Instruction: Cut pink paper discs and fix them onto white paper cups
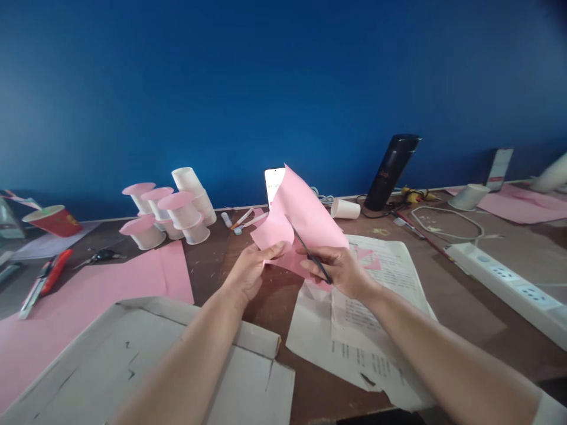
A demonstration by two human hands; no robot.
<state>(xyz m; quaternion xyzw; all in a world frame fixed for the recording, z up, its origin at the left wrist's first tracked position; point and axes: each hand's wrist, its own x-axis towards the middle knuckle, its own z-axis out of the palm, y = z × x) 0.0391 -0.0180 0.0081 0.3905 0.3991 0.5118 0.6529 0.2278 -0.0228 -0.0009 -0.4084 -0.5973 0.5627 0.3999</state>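
Observation:
Pink paper (310, 206) is raised over the middle of the table, curled along a cut. My left hand (252, 265) pinches its lower left edge between thumb and fingers. In my right hand (339, 268) are dark scissors (315, 257), their blades running up and left into the sheet. Beneath the paper and right wrist lie printed sheets (376, 342), with a small pink scrap (368, 258) on top. Behind the paper a lit phone (271, 180) leans upright, partly covered.
Paper cups with pink discs (179, 202) stand at left, beside a leaning cup stack (192, 192). A red-handled cutter (55, 273) rests on a large pink sheet (146, 274). White cardboard (146, 360) lies in front. Rightward are a black flask (390, 174), a tipped cup (345, 209) and a power strip (509, 283).

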